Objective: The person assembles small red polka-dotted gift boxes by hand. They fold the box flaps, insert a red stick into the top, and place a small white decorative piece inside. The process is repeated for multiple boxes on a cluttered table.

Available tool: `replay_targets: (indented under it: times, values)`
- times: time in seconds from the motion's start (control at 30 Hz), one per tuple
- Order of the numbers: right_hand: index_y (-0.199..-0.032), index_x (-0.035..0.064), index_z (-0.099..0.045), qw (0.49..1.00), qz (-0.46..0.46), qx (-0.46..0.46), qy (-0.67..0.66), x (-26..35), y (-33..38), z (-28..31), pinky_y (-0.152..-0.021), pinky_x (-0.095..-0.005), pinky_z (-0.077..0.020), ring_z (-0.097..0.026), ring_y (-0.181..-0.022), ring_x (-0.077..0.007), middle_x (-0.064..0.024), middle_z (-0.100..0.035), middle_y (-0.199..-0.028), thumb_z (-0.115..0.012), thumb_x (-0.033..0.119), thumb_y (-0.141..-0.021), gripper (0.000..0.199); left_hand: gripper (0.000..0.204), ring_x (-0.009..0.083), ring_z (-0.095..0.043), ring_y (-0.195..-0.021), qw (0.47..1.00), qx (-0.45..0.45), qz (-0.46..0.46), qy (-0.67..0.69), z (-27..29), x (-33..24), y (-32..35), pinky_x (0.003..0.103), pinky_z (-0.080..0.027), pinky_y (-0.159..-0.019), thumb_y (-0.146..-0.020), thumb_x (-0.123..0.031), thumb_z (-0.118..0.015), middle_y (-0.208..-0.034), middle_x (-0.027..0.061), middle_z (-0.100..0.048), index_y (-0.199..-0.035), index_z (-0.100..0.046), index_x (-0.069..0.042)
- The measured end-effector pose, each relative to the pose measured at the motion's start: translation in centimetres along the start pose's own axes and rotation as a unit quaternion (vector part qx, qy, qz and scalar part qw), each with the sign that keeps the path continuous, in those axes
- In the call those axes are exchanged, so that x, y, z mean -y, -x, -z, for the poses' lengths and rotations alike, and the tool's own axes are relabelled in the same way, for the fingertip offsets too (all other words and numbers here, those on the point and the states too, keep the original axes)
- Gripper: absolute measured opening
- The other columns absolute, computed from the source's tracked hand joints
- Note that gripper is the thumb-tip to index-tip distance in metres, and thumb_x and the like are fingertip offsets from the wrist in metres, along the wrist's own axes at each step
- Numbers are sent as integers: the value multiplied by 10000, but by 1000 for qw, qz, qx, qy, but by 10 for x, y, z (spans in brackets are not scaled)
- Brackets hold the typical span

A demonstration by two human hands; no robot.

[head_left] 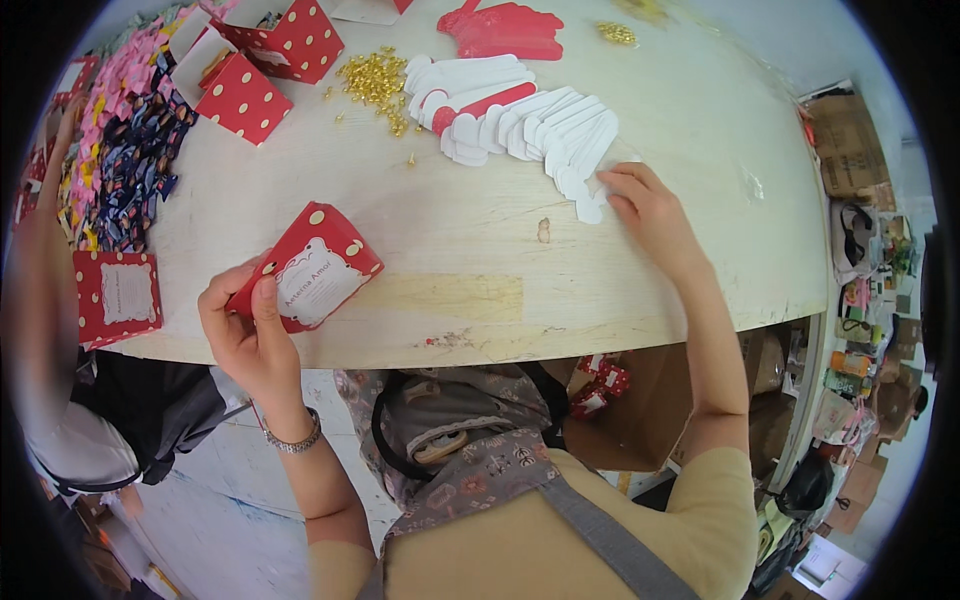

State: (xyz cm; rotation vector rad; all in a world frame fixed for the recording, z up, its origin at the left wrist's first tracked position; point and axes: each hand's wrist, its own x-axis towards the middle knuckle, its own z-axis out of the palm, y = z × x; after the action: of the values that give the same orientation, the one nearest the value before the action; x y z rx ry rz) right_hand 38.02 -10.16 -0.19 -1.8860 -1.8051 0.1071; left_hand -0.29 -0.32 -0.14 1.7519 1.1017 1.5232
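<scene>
My left hand (252,325) grips a red box with cream dots (352,240), its thumb on the front and its other fingers mostly hidden behind. A white scalloped label (318,279) covers much of the box's face, and the box is tilted above the table's near edge. My right hand (648,212) is at the near end of a fanned row of white paper tags (548,125). Its thumb and index finger are pinched at the edge of the last white paper tag (590,208).
Gold fasteners (375,82) lie piled beyond the box, near open dotted boxes (245,98). Red tags (505,32) lie at the far side. Wrapped pieces (130,185) heap up at the left, where a co-worker's arm (40,300) reaches in. A cardboard carton (640,410) stands below the table.
</scene>
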Motion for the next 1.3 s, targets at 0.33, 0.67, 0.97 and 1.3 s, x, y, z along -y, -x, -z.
replay_targets:
  times: [0.33,0.67,0.97,1.3]
  values:
    - [-795,68,-648,922,382,32,-58,101,-53,12,-542,-296,-472,-586,-664,-210,-45,-581,-826,-688,103,-694,114,135,180,-541,-922,990,85,-110,-35,7,6,-12,268,-425,-839,-881,65,-538,-1006,141,-580,-998,-522,-1]
    - [-751,44,-601,721,661,-196,-71,188,-137,-65,-589,-279,-498,-612,-763,-169,-61,-597,-909,-643,94,-724,70,186,98,-554,-728,994,112,-14,-2,7,-15,-16,202,-424,-496,-718,29,-734,-943,52,-603,-883,-679,-38]
    - [-926,78,-696,987,92,-70,-108,95,-92,-80,-625,-311,-501,-601,-744,-223,-64,-640,-882,-719,62,-748,180,143,137,-524,-725,992,11,-122,2,-7,4,-10,228,-395,-537,-701,27,-746,-865,61,-589,-770,-634,-29]
    - [-817,72,-667,987,161,-21,-8,100,-100,-108,-595,-330,-490,-606,-698,-214,-39,-611,-774,-698,120,-765,77,169,154,-514,-743,992,21,-126,-18,-6,6,-10,246,-402,-593,-686,28,-756,-879,58,-576,-788,-641,-41]
